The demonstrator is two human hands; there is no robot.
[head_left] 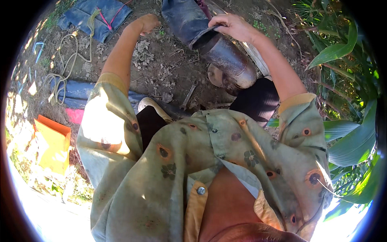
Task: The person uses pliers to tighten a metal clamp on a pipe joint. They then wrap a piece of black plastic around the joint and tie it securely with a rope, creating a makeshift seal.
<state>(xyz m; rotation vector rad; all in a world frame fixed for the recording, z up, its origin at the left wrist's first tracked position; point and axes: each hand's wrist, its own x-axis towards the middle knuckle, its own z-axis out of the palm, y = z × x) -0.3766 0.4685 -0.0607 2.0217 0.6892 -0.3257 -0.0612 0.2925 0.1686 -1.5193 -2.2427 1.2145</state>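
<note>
My right hand [231,26] is closed on the open edge of a wide, dark blue flexible hose [183,20], with the thumb at its mouth. Just below that mouth lies a thick brown metal pipe [229,60] with a rounded end; whether it reaches inside the hose is hard to see. My left hand [148,23] is off to the left of the hose, above the dirt, with its fingers curled. Anything within those fingers is hidden. A wrench [188,96] lies on the ground nearer to me, between my feet.
Tan rope [69,60] lies loosely coiled at the left, beside a folded blue sheet [94,18] with a pink cord. An orange container [53,143] stands at the lower left. A pale wooden pole [256,56] runs behind the pipe. Broad-leaved plants [342,125] crowd the right.
</note>
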